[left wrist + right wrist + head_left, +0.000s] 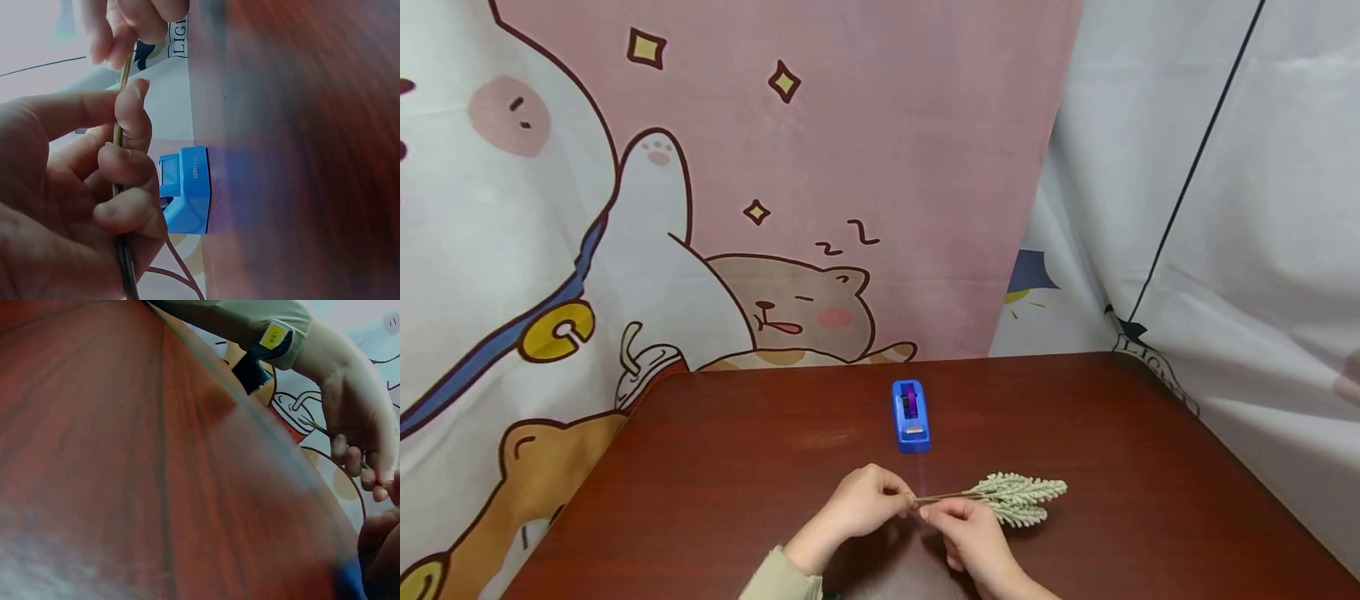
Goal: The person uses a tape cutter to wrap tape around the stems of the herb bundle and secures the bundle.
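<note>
A cartoon-cat fabric backdrop (880,150) rises along the far side, pink in the middle with outlined stars and a dozing brown animal. To its right, white cloth (1247,208) hangs in soft folds, crossed by a slanting black line. Before them spreads the reddish-brown wood-grain surface (700,500), reaching back to the foot of the backdrop.

Above the near part of the surface, slightly right of the middle, is the pale green flower sprig (1021,500). It lies roughly level, its clustered heads to the right and its thin brown stem running left into the person's grasp.

The left hand (867,502) grips the stem, with fingers curled around it along its length in the left wrist view. The right hand (973,537) comes in from the near right and pinches the same stem with its fingertips, just beside those of the left hand. The left forearm wears a pale khaki sleeve (786,575).

Farther off, beyond the hands, a blue deli tape dispenser (913,438) stands on the surface, its cutter end toward the person. Smaller again are the yellow-labelled wrist device (275,337) at the left cuff and the purple tape roll (912,400) seated in the dispenser.
</note>
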A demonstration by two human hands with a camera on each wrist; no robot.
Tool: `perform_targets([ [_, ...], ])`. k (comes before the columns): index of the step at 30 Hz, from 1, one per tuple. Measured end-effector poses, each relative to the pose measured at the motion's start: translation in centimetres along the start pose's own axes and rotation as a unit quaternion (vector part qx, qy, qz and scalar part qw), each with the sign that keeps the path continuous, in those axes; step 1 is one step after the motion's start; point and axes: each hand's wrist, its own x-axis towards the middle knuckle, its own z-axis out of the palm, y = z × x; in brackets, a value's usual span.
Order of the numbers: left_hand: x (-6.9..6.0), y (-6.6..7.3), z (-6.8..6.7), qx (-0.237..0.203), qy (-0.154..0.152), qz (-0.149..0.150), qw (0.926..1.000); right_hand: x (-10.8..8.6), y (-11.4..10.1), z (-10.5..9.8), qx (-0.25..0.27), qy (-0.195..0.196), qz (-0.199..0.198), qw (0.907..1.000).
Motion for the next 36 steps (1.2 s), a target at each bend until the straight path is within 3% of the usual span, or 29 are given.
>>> perform_targets([
  [12,0.0,0.04,-0.56,-0.025,-0.029,0.012,0.9992,0.06,0.81,0.91,0.02,0.054,-0.028,0.9979],
  [23,0.06,0.3,-1.01,-0.006,-0.033,0.013,0.9994,0.06,0.66,0.88,0.007,0.058,-0.039,0.9975],
  [32,-0.03,0.31,-0.64,-0.044,-0.039,0.011,0.9982,0.23,0.95,0.41,0.004,0.047,-0.029,0.9985],
  [36,-0.04,0.3,-0.42,-0.062,-0.044,0.013,0.997,0.5,1.01,0.15,0.025,0.043,-0.022,0.9985],
])
